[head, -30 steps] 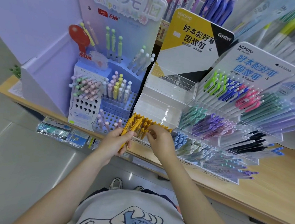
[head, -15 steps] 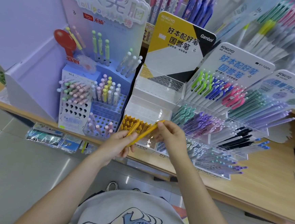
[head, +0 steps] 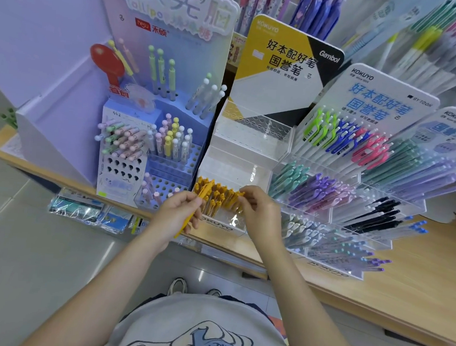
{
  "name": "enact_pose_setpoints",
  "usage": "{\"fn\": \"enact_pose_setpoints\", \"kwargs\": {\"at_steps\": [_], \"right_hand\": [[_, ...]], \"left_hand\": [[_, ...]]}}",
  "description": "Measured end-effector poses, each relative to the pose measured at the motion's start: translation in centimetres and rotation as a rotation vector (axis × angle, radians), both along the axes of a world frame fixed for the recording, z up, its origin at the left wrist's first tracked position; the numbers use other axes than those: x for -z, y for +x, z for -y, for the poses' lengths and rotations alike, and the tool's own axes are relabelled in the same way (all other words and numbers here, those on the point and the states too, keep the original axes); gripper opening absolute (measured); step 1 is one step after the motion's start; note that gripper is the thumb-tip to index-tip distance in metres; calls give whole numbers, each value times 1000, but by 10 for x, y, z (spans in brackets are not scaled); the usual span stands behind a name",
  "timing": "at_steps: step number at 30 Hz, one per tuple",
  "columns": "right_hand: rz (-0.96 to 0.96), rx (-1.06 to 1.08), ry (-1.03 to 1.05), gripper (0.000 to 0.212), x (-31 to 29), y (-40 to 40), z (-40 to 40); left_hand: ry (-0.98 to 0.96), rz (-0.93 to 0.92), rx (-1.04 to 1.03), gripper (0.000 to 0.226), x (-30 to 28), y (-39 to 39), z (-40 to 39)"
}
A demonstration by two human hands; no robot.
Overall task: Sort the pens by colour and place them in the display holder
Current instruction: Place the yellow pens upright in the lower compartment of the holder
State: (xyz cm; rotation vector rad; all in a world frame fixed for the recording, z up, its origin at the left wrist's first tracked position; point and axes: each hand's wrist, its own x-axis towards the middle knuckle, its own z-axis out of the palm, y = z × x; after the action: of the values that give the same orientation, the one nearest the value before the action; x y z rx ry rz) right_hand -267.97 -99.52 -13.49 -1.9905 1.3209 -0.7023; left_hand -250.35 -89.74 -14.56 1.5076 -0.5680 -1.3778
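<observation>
My left hand (head: 175, 218) grips a small bunch of yellow pens (head: 191, 213), their tips poking out below my palm. My right hand (head: 259, 210) pinches the top of one yellow pen at the right end of the yellow row (head: 219, 196), which stands in the front tier of the clear acrylic holder (head: 238, 171) on the counter (head: 416, 297).

The risk I see is the pen missing its hole: the sockets are packed close and the row's clips crowd each other, so a tilted push could wedge it between neighbours or knock one askew. My left grip looks loose around several barrels, and one could slide out and fall past the counter edge to the floor. My right forearm also passes close by the pale pens (head: 306, 233) in the next holder, which lean outward and would catch easily.

Half a second ago my right hand held a yellow pen lifted and slanted between both hands, clear of the row; now that hand is down at the row's right end and the pen is no longer bridging the hands. My left hand has stayed put with its bunch.
</observation>
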Motion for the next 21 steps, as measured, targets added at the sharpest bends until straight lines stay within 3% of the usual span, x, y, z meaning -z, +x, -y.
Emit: {"fn": "enact_pose_setpoints", "kwargs": {"at_steps": [21], "right_hand": [[-67,14,89,13,20,8,3]], "left_hand": [[24,-5,20,17,-2,-1,0]]}}
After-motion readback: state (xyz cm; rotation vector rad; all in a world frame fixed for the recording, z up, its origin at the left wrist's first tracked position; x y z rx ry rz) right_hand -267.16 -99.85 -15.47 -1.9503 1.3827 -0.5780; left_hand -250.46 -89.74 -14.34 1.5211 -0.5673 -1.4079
